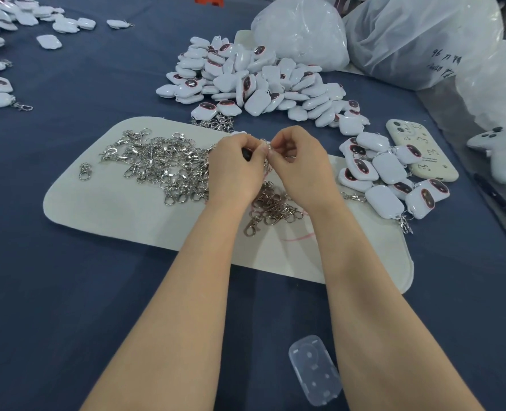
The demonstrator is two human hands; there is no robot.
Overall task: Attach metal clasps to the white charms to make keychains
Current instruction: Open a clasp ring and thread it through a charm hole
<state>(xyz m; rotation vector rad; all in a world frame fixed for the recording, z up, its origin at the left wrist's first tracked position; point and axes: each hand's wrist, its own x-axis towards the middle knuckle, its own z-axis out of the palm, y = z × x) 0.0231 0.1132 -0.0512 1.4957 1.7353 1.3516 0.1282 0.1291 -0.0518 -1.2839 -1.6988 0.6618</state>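
Blue table cloth (68,292) covered the bench, with plastic bags (423,34) at the far right. Pale mat (127,221) lay centre. Loose charm pile (254,81) sat beyond the mat's far edge; finished keychains (388,179) were heaped at its right end, beside a phone (420,149). Clasp heap (163,164) lay on the mat, left of the hands.

Left hand (234,167) and right hand (299,164) met fingertip to fingertip above the mat. Left fingers were curled round the held charm (247,154), mostly hidden, only a dark patch showing. Right thumb and forefinger were pinched tight on the held clasp (267,146), whose body seemed to hang down toward the mat between the hands.

Judgement: joining step under way. Charm's loop lay just left of the right-hand pinch, so the ring must travel leftward. Ring gap too small to tell.
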